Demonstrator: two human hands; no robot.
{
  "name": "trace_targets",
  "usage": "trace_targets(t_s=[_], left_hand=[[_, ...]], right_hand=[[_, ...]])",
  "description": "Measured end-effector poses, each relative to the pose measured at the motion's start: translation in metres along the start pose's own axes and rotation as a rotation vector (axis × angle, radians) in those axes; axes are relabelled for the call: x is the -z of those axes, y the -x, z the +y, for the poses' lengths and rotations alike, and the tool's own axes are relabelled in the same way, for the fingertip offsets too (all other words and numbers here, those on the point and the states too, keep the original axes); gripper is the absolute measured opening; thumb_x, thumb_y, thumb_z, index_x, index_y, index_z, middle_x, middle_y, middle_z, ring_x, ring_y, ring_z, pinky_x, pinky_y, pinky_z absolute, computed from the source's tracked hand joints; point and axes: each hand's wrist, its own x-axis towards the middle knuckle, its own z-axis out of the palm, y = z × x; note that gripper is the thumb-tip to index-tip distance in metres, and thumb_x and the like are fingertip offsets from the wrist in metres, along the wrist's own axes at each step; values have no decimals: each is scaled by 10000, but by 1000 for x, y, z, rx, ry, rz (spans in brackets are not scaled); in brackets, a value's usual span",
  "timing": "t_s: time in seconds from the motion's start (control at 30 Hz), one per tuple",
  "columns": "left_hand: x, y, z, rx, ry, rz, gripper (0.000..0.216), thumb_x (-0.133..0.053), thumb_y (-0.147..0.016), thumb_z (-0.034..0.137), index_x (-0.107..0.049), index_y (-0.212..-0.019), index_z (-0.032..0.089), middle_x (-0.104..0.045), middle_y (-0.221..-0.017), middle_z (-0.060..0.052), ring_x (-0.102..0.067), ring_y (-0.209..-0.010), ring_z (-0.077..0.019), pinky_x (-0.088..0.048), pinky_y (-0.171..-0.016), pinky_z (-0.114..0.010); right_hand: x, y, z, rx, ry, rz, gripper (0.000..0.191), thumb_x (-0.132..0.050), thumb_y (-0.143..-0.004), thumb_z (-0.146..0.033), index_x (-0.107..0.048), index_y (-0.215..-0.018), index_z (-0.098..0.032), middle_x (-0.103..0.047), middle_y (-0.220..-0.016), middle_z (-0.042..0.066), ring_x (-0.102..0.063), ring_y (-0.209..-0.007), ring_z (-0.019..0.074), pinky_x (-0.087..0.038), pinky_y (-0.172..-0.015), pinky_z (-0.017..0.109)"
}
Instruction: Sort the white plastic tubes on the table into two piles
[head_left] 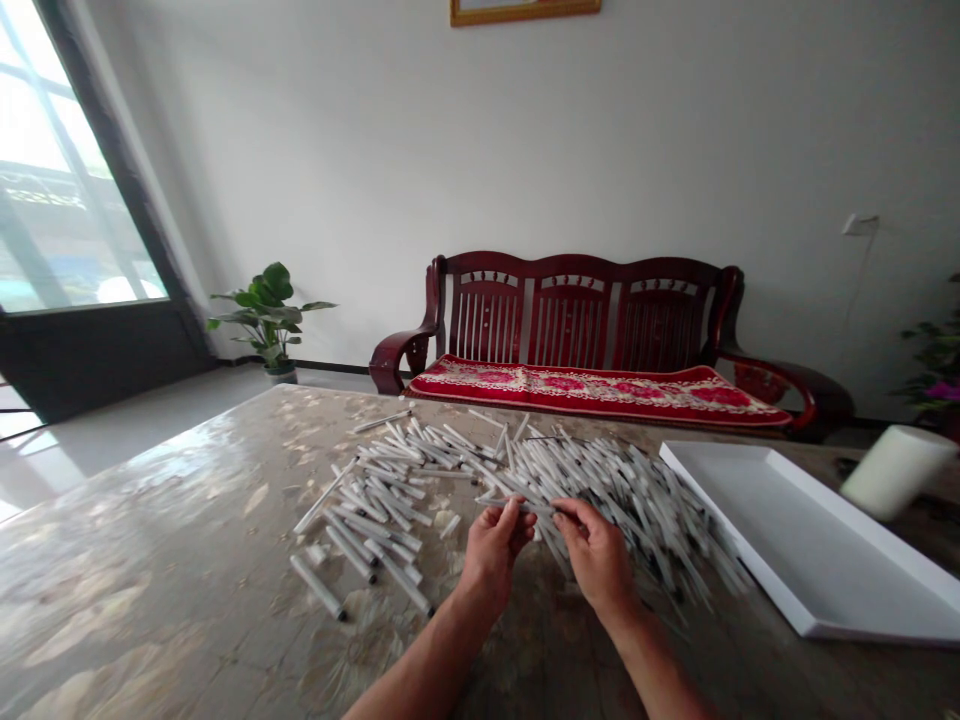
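We see many white tubes (622, 500) with dark ends, lying in a loose heap on the glossy stone tabletop (127, 570). The heap is thick at the right of our hands and more scattered at the left, toward the middle of the table. One single tube (517, 506) lies across between our two hands, lifted a little above the heap. The left hand (491, 555) is almost closed, and its fingers pinch this tube near one end. The right hand (596, 555) is also narrow, and its fingertips (564, 510) seem to hold the other end, just over the thick part. Near the table's right edge is a white tray (795, 540), with a white cylinder (896, 472) just beside it. Beyond the far edge stand a dark wooden bench (577, 310) with a red cushion (592, 392), and a potted plant (266, 315) near the glass door (67, 170).
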Motion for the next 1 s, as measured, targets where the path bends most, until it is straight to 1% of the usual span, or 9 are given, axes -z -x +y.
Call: trace_targets(t_s=[0.1,0.2,0.27,0.4,0.5,0.63,0.7,0.83,1.0], left_hand=[[0,0,0,-5,-8,-1,505,-943,-449,416,-709,-782,117,-676,-636,-12,-646,-610,-105,-526,-569,-185],[-1,2,0,-15,-16,-19,531,-942,-439,431,-707,-795,115,-673,-632,-10,-640,-598,-105,-519,-565,-188],[-1,3,0,-22,-19,-20,541,-940,-435,444,-704,-794,115,-671,-623,-10,-635,-587,-106,-517,-563,-193],[-1,3,1,-16,-15,-1,541,-940,-430,444,-698,-788,119,-674,-624,-17,-643,-598,-117,-523,-583,-206],[-1,3,2,-24,-26,-10,534,-936,-445,446,-698,-795,120,-677,-637,-20,-648,-610,-121,-526,-597,-212],[-1,3,0,-47,-66,-21,512,-920,-483,455,-698,-799,119,-675,-628,-19,-648,-602,-125,-517,-588,-215],[-1,3,-1,-46,-72,-16,518,-921,-474,459,-702,-795,117,-674,-621,-19,-643,-590,-124,-515,-581,-216],[-1,3,0,-30,-52,16,506,-936,-442,434,-708,-766,119,-670,-622,-11,-636,-581,-113,-514,-568,-204],[-2,3,2,0,-51,26,455,-927,-486,415,-702,-747,118,-670,-602,-14,-628,-556,-104,-514,-564,-200]], right_hand=[[-1,1,-1,-77,-28,-4,454,-510,-865,-572,-719,-1004,-194,-756,-899,93,-708,-762,237,-551,-605,299],[-2,2,2,-196,-33,-72,561,-401,-888,-653,-718,-846,-192,-708,-661,62,-650,-523,206,-497,-470,284],[-2,1,4,-185,-18,-87,547,-419,-877,-652,-709,-778,-198,-688,-609,57,-645,-505,205,-511,-497,287],[-3,1,6,-88,-39,-50,404,-547,-836,-534,-728,-971,-199,-758,-857,94,-717,-731,242,-556,-585,293],[-5,2,7,-155,-126,-30,443,-546,-832,-548,-700,-1060,-201,-755,-947,97,-715,-694,231,-507,-440,260],[-6,2,8,-293,-155,-111,508,-469,-855,-645,-712,-850,-199,-723,-670,71,-663,-493,216,-402,-311,237],[-4,1,8,-255,-142,-137,493,-505,-840,-644,-714,-787,-201,-709,-617,69,-669,-496,228,-445,-339,252],[-1,-1,10,-80,-63,-106,397,-554,-855,-543,-750,-949,-211,-759,-756,85,-726,-676,249,-585,-569,308],[-3,-1,14,-39,-96,-95,373,-563,-850,-488,-754,-1012,-212,-775,-883,92,-739,-802,258,-614,-715,355]])
